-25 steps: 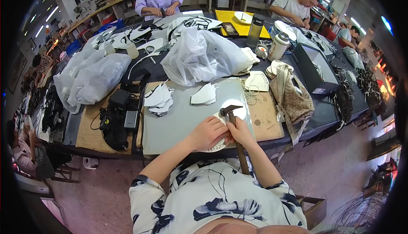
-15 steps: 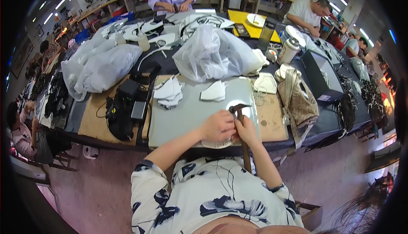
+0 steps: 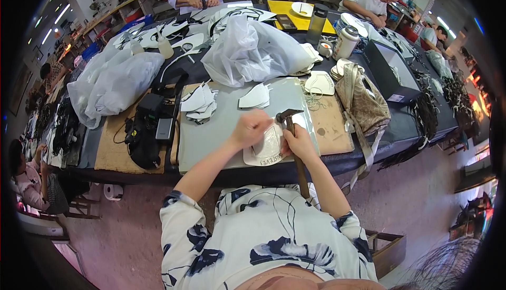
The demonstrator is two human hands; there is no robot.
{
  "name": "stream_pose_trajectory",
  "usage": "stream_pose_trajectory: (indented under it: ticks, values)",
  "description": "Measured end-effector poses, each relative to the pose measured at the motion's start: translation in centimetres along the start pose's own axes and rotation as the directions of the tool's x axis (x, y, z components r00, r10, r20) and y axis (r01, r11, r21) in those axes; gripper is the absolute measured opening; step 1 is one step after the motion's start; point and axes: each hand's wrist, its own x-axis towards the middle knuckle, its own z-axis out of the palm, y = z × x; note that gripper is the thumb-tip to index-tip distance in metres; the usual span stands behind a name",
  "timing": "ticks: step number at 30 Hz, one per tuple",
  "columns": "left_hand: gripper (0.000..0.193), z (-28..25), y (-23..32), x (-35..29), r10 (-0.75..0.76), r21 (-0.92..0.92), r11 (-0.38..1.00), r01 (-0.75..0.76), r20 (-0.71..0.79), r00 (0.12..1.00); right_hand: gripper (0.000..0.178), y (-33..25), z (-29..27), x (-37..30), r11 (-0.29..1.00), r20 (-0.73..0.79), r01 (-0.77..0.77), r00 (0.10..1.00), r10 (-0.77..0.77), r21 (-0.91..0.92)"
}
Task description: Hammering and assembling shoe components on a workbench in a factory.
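Observation:
My right hand (image 3: 300, 141) is wrapped round the wooden handle of a hammer (image 3: 301, 177), whose dark metal head stands above the fist. A white, rounded flat piece (image 3: 258, 155) with dark lettering along its near edge lies on the grey board (image 3: 211, 145). My right hand's fingers reach its right side. Over the piece's far left part, my left hand (image 3: 252, 128) is closed, its fingers curled and slightly blurred; what they hold, if anything, is hidden. Two stacks of white cut pieces, a left one (image 3: 199, 103) and a right one (image 3: 254, 96), rest farther back on the board.
Behind the board bulges a white plastic bag (image 3: 253, 53). To the left lie a black bag (image 3: 145, 140) and a grey power bank (image 3: 164, 129). A brown patterned bag (image 3: 363, 95), a can (image 3: 346, 42) and a black box (image 3: 390, 71) stand right. Other people work around the table.
My left hand has moved left, away from the hammer, uncovering more of the white piece. My right hand still grips the hammer. The whole view has shifted slightly.

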Motion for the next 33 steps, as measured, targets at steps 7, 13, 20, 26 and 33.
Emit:
stream_pose_trajectory:
  ticks: [7, 13, 20, 26, 33]
  values:
    - [0.034, -16.4, 1.8, 6.1, 0.178, 0.693, 0.603, -0.395, 0.366, 0.913, 0.017, 0.0, 0.0, -0.2, 0.999, 0.010, 0.012, 1.000, -0.012, -0.037]
    - [0.026, -16.3, -3.6, 3.3, 0.105, 0.795, 0.424, -0.434, 0.433, 0.895, 0.019, -0.4, 0.2, -1.0, 0.994, -0.045, -0.050, 0.998, 0.055, 0.097]
    - [0.035, -7.5, -4.0, 3.3, -0.111, 0.559, 0.829, -0.031, 0.219, 0.969, 0.018, -0.7, -0.3, -0.8, 0.995, 0.014, -0.046, 0.999, 0.045, 0.083]
    - [0.032, -8.6, -3.5, 6.2, -0.454, 0.463, 0.846, 0.265, 0.366, 0.812, 0.016, -1.0, -1.0, -0.6, 0.985, 0.030, -0.105, 0.994, 0.102, 0.139]
    - [0.034, -6.7, -2.2, 4.6, 0.236, 0.793, 0.553, -0.257, 0.147, 0.961, 0.030, -3.5, -0.6, 0.7, 0.928, 0.047, -0.072, 0.997, 0.059, 0.366]
